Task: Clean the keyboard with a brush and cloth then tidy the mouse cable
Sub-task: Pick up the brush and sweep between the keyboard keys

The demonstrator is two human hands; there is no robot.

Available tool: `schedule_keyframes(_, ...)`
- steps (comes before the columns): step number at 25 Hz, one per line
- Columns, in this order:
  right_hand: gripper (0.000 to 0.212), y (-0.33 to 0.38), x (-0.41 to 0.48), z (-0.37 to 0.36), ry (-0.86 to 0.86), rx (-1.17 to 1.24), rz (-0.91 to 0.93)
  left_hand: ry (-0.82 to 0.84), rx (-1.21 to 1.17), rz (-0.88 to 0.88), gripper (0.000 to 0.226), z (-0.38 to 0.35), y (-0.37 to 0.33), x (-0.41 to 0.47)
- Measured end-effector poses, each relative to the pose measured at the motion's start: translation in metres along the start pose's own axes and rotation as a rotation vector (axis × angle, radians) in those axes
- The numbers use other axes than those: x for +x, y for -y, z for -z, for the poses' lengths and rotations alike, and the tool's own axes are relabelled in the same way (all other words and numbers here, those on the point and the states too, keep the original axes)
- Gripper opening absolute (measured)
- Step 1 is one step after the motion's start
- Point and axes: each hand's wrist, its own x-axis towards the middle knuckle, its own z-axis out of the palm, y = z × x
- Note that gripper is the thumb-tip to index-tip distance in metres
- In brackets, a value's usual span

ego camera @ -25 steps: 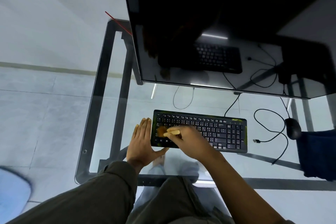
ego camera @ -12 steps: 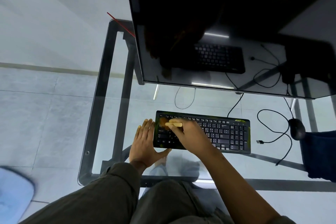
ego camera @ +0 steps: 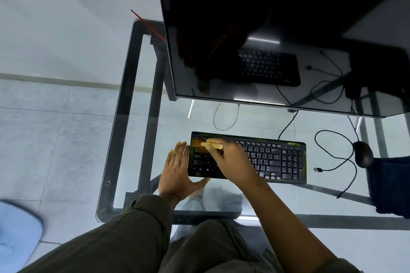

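A black keyboard [ego camera: 275,158] lies on the glass desk [ego camera: 137,131]. My right hand [ego camera: 230,159] grips a small brush [ego camera: 210,145] with a pale wooden handle; its brown bristles touch the keys at the keyboard's far left corner. My left hand [ego camera: 177,170] rests flat against the keyboard's left edge, fingers straight and thumb under the near edge. A black mouse [ego camera: 362,154] sits to the right, and its cable [ego camera: 332,157] loops loosely across the glass to a free USB plug [ego camera: 317,169]. A dark blue cloth [ego camera: 390,186] lies at the right edge.
A large dark monitor [ego camera: 277,29] overhangs the desk behind the keyboard. The keyboard's own cable [ego camera: 288,124] runs back under it. My legs show through the glass below. A pale blue object [ego camera: 15,228] blurs at the lower left on the tiled floor.
My right hand has moved the brush from the middle rows up to the far left corner of the keyboard. My left hand stays against the left edge.
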Motion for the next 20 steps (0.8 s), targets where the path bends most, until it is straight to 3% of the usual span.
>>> schedule_keyframes(4, 0.03, 0.001, 0.0, 0.003, -0.001, -0.013, -0.012, -0.011, 0.001, -0.008, 0.112, 0.002, -0.001, -0.001)
schedule_keyframes(7, 0.031, -0.003, 0.0, 0.003, -0.096, -0.007, -0.055, -0.016, -0.003, -0.019, 0.112, 0.001, 0.001, -0.001)
schedule_keyframes(11, 0.031, -0.006, -0.008, -0.002, 0.06, -0.03, -0.056, -0.011, 0.0, -0.023, 0.114, 0.001, 0.001, -0.002)
schedule_keyframes(14, 0.027, -0.008, -0.011, 0.0, -0.113, 0.025, -0.073, -0.005, 0.001, -0.019, 0.113, 0.001, 0.001, -0.001)
schedule_keyframes(17, 0.027, -0.009, -0.016, 0.0, 0.073, -0.019, -0.036, -0.008, -0.005, -0.014, 0.112, 0.001, 0.002, -0.001)
schedule_keyframes(20, 0.029, -0.018, -0.022, -0.001, -0.046, 0.007, -0.058, -0.019, -0.023, -0.018, 0.112, -0.001, 0.001, -0.001)
